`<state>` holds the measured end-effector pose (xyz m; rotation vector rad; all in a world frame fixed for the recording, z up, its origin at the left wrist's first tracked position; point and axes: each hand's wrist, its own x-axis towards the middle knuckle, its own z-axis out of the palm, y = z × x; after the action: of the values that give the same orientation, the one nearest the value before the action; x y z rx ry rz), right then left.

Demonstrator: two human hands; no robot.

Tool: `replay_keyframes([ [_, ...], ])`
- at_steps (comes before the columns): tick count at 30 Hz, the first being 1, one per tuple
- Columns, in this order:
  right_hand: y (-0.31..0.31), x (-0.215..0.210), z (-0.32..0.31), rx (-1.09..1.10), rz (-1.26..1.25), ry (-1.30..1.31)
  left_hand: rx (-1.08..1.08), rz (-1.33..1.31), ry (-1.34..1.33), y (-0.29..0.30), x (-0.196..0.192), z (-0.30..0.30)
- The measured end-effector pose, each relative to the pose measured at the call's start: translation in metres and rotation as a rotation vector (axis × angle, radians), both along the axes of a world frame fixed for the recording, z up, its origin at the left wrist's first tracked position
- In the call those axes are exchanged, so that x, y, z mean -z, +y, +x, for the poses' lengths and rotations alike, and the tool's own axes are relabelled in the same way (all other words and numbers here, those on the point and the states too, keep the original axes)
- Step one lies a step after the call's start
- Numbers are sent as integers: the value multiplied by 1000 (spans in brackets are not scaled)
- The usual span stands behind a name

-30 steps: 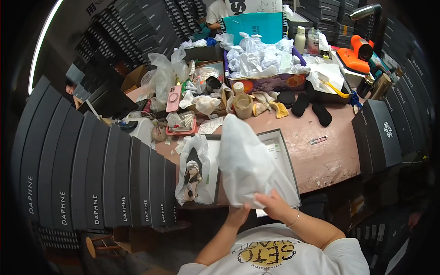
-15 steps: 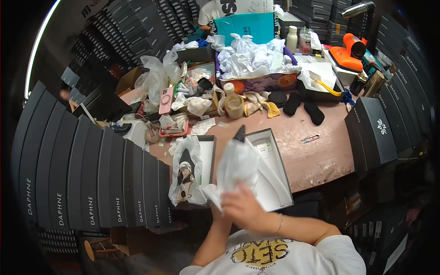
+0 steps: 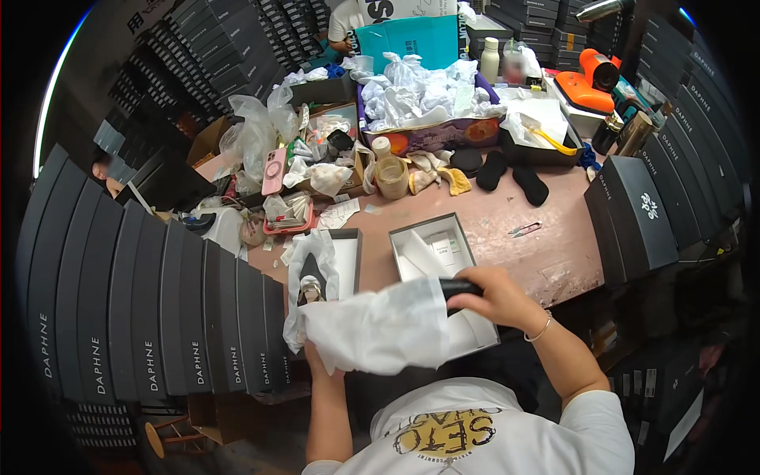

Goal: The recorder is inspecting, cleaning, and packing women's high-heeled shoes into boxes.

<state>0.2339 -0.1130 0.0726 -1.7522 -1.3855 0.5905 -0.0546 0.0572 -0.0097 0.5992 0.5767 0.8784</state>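
Observation:
Between my two hands, a white tissue-like wrapping [image 3: 380,326] stretches level above the boxes. From its right end sticks the black toe of a shoe [image 3: 454,288], with my right hand [image 3: 500,299] closed round it. My left hand [image 3: 324,360] holds up the wrapping's left end from below; its fingers are mostly hidden. Behind the wrapping, an open shoebox [image 3: 358,257] contains another black pointed shoe [image 3: 310,273] lying in white paper. A second open box [image 3: 469,237], with white paper and a small white card or packet inside, is partly covered by the wrapping and my right hand.
Dark shoeboxes stand in rows at left [image 3: 146,317] and right [image 3: 625,218]. Across the table are a purple carton [image 3: 427,141] heaped with crumpled paper, a jar [image 3: 391,176], black pads [image 3: 529,185], small snips [image 3: 526,229], a pink phone [image 3: 273,172] and an orange device [image 3: 584,93].
The wrapped shoe has turned from upright to level, its toe now pointing right. My right hand has moved from the wrapping's lower end to the toe; my hands are farther apart.

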Motion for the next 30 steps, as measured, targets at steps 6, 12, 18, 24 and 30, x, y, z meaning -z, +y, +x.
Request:
replay_keyframes([
  [6, -42, 48, 55, 491, 46, 680, -404, 316, 2, -9, -90, 32],
  [12, -32, 29, 78, 641, 196, 563, 1285, 1866, 1135, -49, -7, 137],
  [18, -61, -38, 90, 264, -19, 356, 778, 709, 557, 17, -50, 93],
  [24, 26, -49, 46, -310, -71, 59, 954, 409, 116, -36, -45, 102],
  [30, 35, -27, -43, -192, 80, -471, 477, -59, -22, -59, -37, 84],
])
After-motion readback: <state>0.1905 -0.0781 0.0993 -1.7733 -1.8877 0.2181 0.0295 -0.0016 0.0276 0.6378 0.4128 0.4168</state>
